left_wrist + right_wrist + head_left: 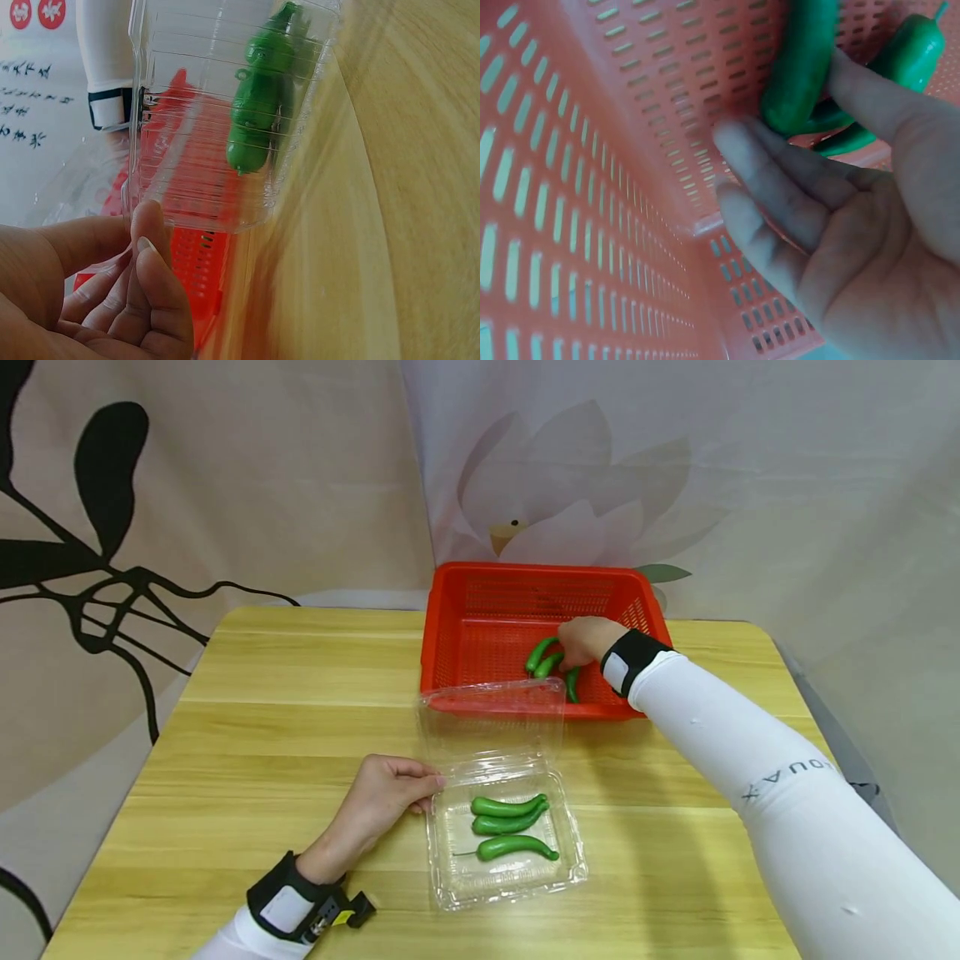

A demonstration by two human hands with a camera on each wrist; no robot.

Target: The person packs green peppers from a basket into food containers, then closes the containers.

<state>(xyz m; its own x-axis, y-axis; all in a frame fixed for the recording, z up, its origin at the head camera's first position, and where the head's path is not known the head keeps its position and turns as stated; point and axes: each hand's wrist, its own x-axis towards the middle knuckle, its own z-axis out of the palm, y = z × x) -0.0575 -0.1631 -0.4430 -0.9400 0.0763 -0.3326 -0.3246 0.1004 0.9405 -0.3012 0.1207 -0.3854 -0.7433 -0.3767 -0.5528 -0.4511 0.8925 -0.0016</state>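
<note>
At the front, a clear plastic clamshell box [450, 885] stands with its lid [487, 727] raised toward the basket. Three green chili peppers [508, 807] lie in its base. My left hand [386, 802] pinches the box's left edge between thumb and fingers, also seen in the left wrist view. Inside the red basket [480, 652], my right hand [588, 639] reaches down among several green chili peppers [546, 667]. One green chili pepper [802, 67] lies against the right thumb in the right wrist view; the index finger is hidden, so whether it is gripped is unclear.
The wooden table [285, 693] carries both basket and box. The slotted basket wall [540, 195] rises close beside the right hand. A printed curtain [315, 468] hangs behind the table. The lid overlaps the basket's front rim as seen from above.
</note>
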